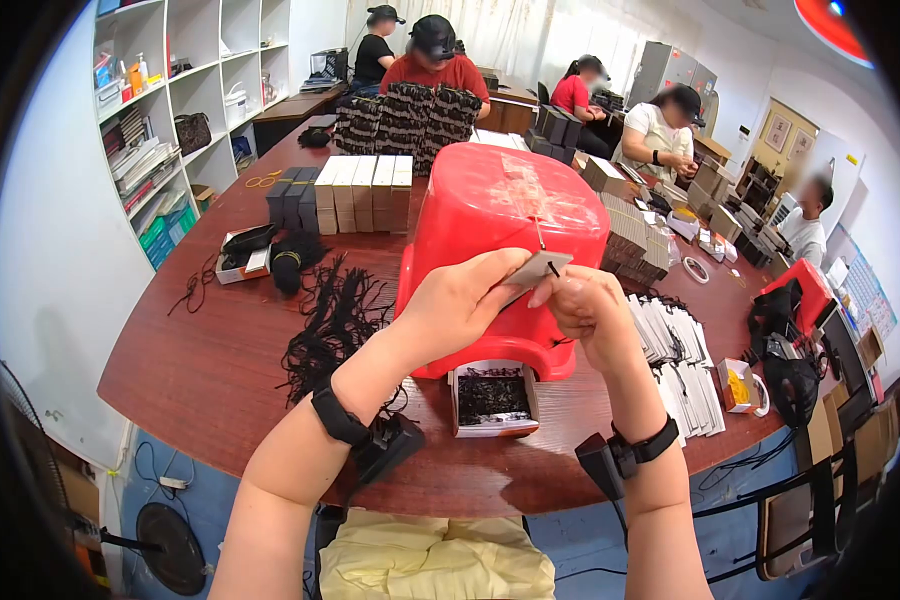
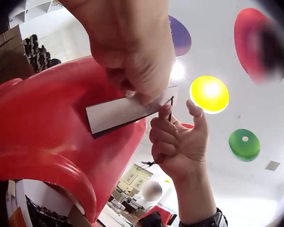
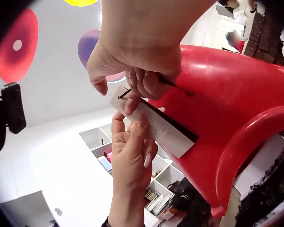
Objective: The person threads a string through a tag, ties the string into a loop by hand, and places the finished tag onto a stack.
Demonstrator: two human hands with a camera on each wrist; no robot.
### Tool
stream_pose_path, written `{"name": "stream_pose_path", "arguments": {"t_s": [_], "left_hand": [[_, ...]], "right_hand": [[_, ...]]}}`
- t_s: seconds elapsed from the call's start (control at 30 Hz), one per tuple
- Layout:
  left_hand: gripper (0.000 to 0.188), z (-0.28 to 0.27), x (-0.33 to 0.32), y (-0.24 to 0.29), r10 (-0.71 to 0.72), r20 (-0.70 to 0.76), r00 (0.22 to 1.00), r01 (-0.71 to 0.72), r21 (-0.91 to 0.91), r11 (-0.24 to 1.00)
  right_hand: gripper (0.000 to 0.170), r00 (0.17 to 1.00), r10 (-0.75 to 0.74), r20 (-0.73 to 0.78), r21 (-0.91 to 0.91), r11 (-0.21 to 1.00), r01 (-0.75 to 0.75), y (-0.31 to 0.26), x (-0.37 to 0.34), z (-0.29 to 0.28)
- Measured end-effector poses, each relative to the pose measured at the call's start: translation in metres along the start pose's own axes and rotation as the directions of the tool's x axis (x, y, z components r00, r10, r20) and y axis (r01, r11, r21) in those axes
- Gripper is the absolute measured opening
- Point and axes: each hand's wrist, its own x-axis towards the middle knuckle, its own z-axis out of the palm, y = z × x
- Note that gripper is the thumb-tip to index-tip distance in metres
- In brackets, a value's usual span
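My left hand (image 1: 460, 302) grips a pale hang tag (image 2: 116, 113) between thumb and fingers, close over the top front of an upturned-looking red plastic stool (image 1: 470, 215). A black cord (image 3: 125, 93) passes through the hole near the tag's end. My right hand (image 1: 587, 312) pinches that cord beside the hole, its other fingers curled. In the left wrist view a knotted cord end (image 2: 149, 163) hangs below the right hand. Raised lettering shows on the tag's face in the right wrist view. A thin metal hook (image 1: 541, 234) sticks out from tape on the stool's top, just beyond the tag.
Under the stool's front sits a box of black cords (image 1: 495, 398). Loose black cords (image 1: 337, 310) lie to the left, stacked pale tags (image 1: 682, 365) to the right. Behind are card stacks (image 1: 365, 190) and bundled black-corded tags (image 1: 405, 125). Other people sit around the table (image 1: 185, 345).
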Motion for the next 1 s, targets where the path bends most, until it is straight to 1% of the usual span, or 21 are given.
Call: {"name": "stream_pose_path", "arguments": {"t_s": [0.03, 0.07, 0.13, 0.17, 0.2, 0.27, 0.3, 0.37, 0.43, 0.5, 0.57, 0.6, 0.63, 0.67, 0.7, 0.73, 0.77, 0.83, 0.87, 0.93, 1.0], "left_hand": [[0.03, -0.002, -0.001, 0.003, 0.037, 0.026, 0.999, -0.039, 0.081, 0.996], [0.03, -0.004, -0.003, 0.003, 0.038, 0.027, 0.999, -0.04, 0.08, 0.996], [0.031, -0.008, -0.007, 0.004, 0.094, 0.08, 0.992, -0.108, 0.19, 0.976], [0.031, -0.009, -0.009, 0.007, 0.096, 0.08, 0.992, -0.11, 0.191, 0.975], [0.027, -0.01, -0.012, 0.011, 0.06, 0.116, 0.991, -0.084, 0.211, 0.974], [0.023, -0.011, -0.018, 0.014, 0.02, 0.15, 0.989, -0.055, 0.234, 0.971], [0.026, -0.011, -0.02, 0.013, -0.005, 0.156, 0.988, -0.032, 0.234, 0.972], [0.029, -0.01, -0.024, 0.012, -0.029, 0.16, 0.987, -0.009, 0.234, 0.972], [0.03, -0.01, -0.026, 0.011, 0.018, 0.111, 0.994, -0.038, 0.181, 0.983], [0.03, -0.009, -0.029, 0.017, -0.02, 0.123, 0.992, 0.002, 0.148, 0.989], [0.03, -0.01, -0.033, 0.023, -0.061, 0.138, 0.989, 0.045, 0.114, 0.992], [0.03, -0.011, -0.035, 0.026, -0.141, 0.193, 0.971, 0.136, 0.04, 0.99], [0.03, -0.011, -0.038, 0.027, -0.215, 0.253, 0.943, 0.23, -0.029, 0.973], [0.03, -0.011, -0.041, 0.026, -0.217, 0.254, 0.943, 0.231, -0.029, 0.972], [0.029, -0.011, -0.044, 0.026, -0.25, 0.296, 0.922, 0.283, -0.076, 0.956], [0.029, -0.01, -0.047, 0.025, -0.279, 0.339, 0.898, 0.336, -0.12, 0.934], [0.028, -0.008, -0.049, 0.024, -0.285, 0.355, 0.89, 0.37, -0.202, 0.907], [0.027, -0.009, -0.05, 0.031, -0.295, 0.371, 0.88, 0.393, -0.222, 0.893], [0.027, -0.009, -0.05, 0.034, -0.305, 0.385, 0.871, 0.414, -0.241, 0.878], [0.026, -0.006, -0.053, 0.036, -0.316, 0.395, 0.863, 0.449, -0.308, 0.839], [0.026, -0.006, -0.056, 0.039, -0.326, 0.407, 0.854, 0.48, -0.372, 0.794]], "right_hand": [[0.037, 0.998, -0.021, 0.051, 0.066, 0.998, 0.018, 0.002, 0.0, -0.004], [0.037, 0.999, -0.022, 0.05, 0.065, 0.998, 0.019, 0.003, 0.0, -0.005], [0.041, 0.992, -0.031, -0.119, -0.078, 0.997, 0.022, 0.0, 0.002, -0.004], [0.036, 0.975, -0.053, -0.214, -0.138, 0.99, 0.024, -0.005, 0.004, 0.001], [0.036, 0.975, -0.055, -0.213, -0.136, 0.99, 0.026, -0.009, 0.005, 0.004], [0.026, 0.991, -0.041, -0.131, -0.196, 0.981, 0.015, -0.014, 0.007, 0.01], [0.016, 0.994, -0.052, -0.094, -0.154, 0.987, 0.037, -0.01, 0.01, 0.008], [0.017, 0.993, -0.06, -0.1, -0.14, 0.989, 0.046, -0.011, 0.009, 0.011], [0.017, 0.992, -0.07, -0.107, -0.128, 0.99, 0.056, -0.01, 0.01, 0.011], [0.017, 0.948, -0.271, -0.168, -0.346, 0.916, 0.201, -0.001, 0.012, 0.005], [0.017, 0.926, -0.32, -0.202, -0.357, 0.904, 0.235, -0.005, 0.008, -0.002], [0.018, 0.9, -0.369, -0.233, -0.37, 0.89, 0.268, -0.008, 0.005, -0.004], [0.015, 0.914, -0.322, -0.248, -0.164, 0.944, 0.288, -0.017, -0.001, -0.002], [0.012, 0.93, -0.276, -0.243, 0.07, 0.951, 0.3, -0.019, -0.005, -0.006], [0.012, 0.956, -0.264, -0.128, 0.318, 0.902, 0.292, -0.023, -0.009, -0.011], [0.012, 0.96, -0.278, -0.012, 0.546, 0.803, 0.239, -0.025, -0.011, -0.014], [0.012, 0.961, -0.277, -0.013, 0.547, 0.802, 0.239, -0.025, -0.013, -0.013], [0.013, 0.956, -0.289, 0.052, 0.673, 0.717, 0.18, -0.021, -0.019, -0.008], [0.013, 0.956, -0.288, 0.051, 0.675, 0.716, 0.18, -0.021, -0.022, -0.005], [0.013, 0.932, -0.359, -0.048, 0.637, 0.708, 0.305, -0.023, -0.026, -0.001], [0.012, 0.922, -0.383, -0.049, 0.663, 0.678, 0.317, -0.016, -0.028, -0.008]]}}
